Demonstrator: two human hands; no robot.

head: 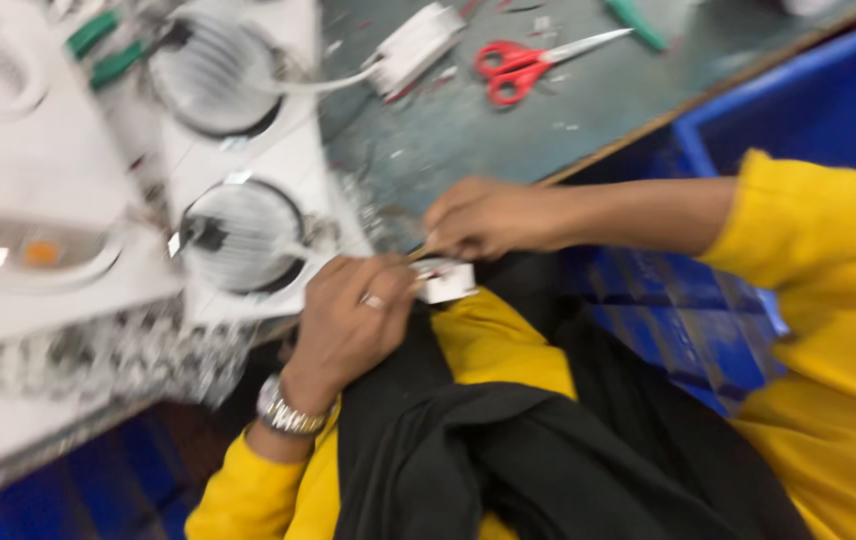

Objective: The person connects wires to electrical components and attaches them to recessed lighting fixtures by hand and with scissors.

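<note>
A small white rectangular module (445,281) sits at the near edge of the workbench (508,130), above the person's lap, held between both hands. The left hand (348,320) closes its fingers around the module's left end; a ring shows on one finger and a metal wristwatch (283,410) sits on the wrist. The right hand (483,218) pinches the module's upper edge from above, fingers bent tight; motion blur hides the exact contact. Both sleeves are yellow, and a black cloth (508,450) lies across the lap. Just left of the hands, two round ribbed lamp housings (238,235) rest in white square frames on the bench. A white flat driver box (413,45) lies farther back, joined to a cable. Red-handled scissors (528,65) lie near it, blades pointing right. A blue bin (808,100) stands beyond the bench edge at right.
</note>
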